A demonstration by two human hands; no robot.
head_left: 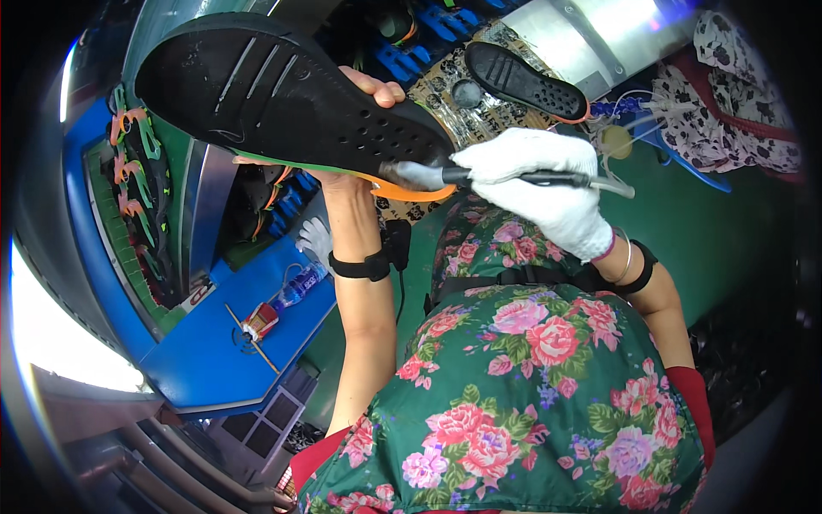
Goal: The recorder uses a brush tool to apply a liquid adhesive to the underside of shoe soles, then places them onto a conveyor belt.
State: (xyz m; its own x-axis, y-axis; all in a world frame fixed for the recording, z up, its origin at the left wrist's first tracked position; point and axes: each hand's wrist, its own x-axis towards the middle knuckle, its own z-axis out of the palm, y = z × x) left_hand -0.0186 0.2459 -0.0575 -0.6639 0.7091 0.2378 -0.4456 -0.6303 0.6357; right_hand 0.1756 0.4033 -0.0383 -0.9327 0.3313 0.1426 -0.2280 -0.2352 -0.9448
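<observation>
My bare left hand (375, 88) grips a large black shoe sole (282, 107) with a green and orange rim from beneath. Its fingers curl over the far edge; most of the palm is hidden under the sole. Grooves and rows of small holes mark the surface facing up. In a white knit glove, my right hand (544, 176) is closed round the black handle of a brush (421, 176). The pale bristles rest on the sole near its narrower end. A clear tube (615, 185) runs from the back of the handle.
A second black sole (524, 81) lies on a taped, patterned board beyond, beside a round grey lid (467, 93). Patterned cloth (728, 94) hangs at right. Left, a blue table (248, 360) bears a bottle (301, 284); orange-green shoe parts (137, 171) sit behind it.
</observation>
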